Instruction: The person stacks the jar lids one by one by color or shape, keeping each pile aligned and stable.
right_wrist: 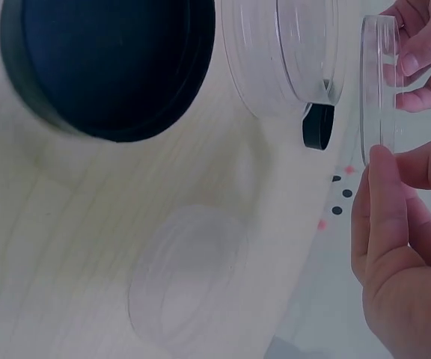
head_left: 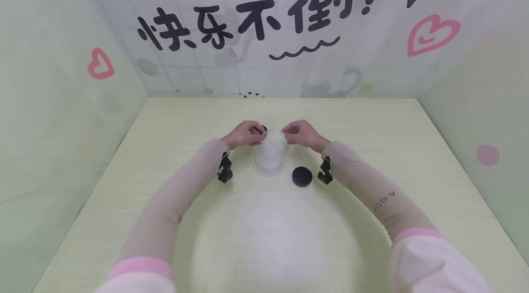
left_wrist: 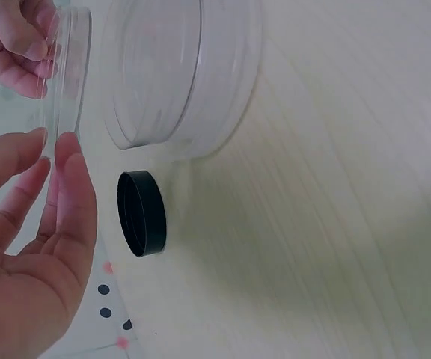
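Note:
My left hand (head_left: 247,134) and right hand (head_left: 305,134) pinch opposite edges of a clear, shallow round plastic lid or dish (left_wrist: 69,67). It stands on edge in both wrist views, raised above the table. Just nearer to me, a clear round plastic container (head_left: 268,157), seemingly of stacked pieces, sits on the table. Its layers show in the left wrist view. A black round cap (head_left: 302,177) lies right of the container, below the right hand. Another black cap (left_wrist: 142,214) lies beyond the container, partly hidden by the left hand in the head view.
The pale wooden table (head_left: 264,238) ends at a printed backdrop (head_left: 248,72) with side panels left and right. In the right wrist view, a faint clear round piece (right_wrist: 185,277) shows on the table near the black cap.

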`<state>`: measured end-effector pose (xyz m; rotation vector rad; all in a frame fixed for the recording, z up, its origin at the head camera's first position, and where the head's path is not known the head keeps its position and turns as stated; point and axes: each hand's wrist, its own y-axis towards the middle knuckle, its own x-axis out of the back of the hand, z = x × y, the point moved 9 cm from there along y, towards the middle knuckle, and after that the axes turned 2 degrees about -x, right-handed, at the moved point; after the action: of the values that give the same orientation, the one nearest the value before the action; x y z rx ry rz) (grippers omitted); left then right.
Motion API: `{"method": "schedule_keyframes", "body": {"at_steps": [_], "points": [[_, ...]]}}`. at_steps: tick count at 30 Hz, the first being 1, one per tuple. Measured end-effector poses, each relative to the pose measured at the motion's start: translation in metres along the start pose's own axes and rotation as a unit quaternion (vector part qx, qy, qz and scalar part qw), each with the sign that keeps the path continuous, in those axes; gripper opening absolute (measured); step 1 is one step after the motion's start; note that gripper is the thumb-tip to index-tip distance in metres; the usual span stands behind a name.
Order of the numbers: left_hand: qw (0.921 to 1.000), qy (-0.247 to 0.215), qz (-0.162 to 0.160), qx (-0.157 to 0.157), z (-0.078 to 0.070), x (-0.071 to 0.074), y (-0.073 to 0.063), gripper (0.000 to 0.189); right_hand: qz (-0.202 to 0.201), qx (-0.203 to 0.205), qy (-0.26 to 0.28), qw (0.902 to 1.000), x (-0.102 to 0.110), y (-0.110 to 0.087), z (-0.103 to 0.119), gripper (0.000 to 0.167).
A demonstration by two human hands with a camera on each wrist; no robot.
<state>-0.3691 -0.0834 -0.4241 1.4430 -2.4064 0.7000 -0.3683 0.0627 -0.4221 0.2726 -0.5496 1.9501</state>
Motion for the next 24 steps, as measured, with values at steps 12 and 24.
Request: {"method": "schedule_keyframes", "body": {"at_steps": [12,24], "points": [[0.9996,0.024,0.01,-0.009,0.007,-0.002,-0.011,0.023,0.028,0.003,-0.021,0.9994,-0.017,-0.007,0.004,0.027],[0.9994,0.032,0.003,-0.008,0.01,-0.003,-0.016,0.018,0.035,0.004,-0.012,0.9993,-0.025,-0.004,-0.005,0.024]]}}
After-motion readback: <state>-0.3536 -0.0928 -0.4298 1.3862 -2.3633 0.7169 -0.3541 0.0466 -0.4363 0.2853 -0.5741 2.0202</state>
